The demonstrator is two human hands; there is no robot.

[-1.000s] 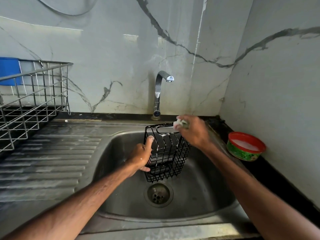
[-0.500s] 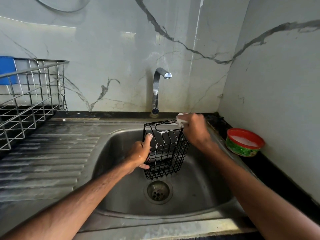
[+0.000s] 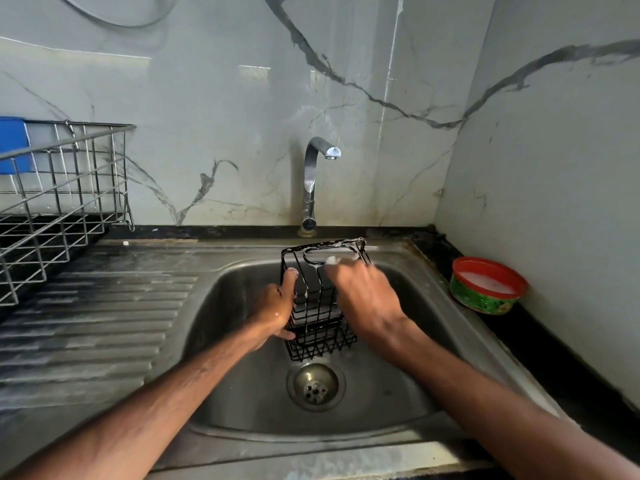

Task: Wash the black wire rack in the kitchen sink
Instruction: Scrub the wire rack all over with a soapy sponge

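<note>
The black wire rack [image 3: 322, 344], clamped in the left hand [image 3: 275, 311] fingers over the sink [image 3: 242, 393], is scrubbed with a white pad [image 3: 331, 260] pinched in the right hand [image 3: 363, 299]; soapy wire may slip.

Home kitchen — steel sink [image 3: 242, 403], tap [image 3: 310, 188], dish drainer [image 3: 62, 188].

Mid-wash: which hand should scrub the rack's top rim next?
Right. The right hand holds the soapy white scrubber just below the top rim of the black wire rack; the left hand grips the rack's left side, steadying it over the sink.
</note>
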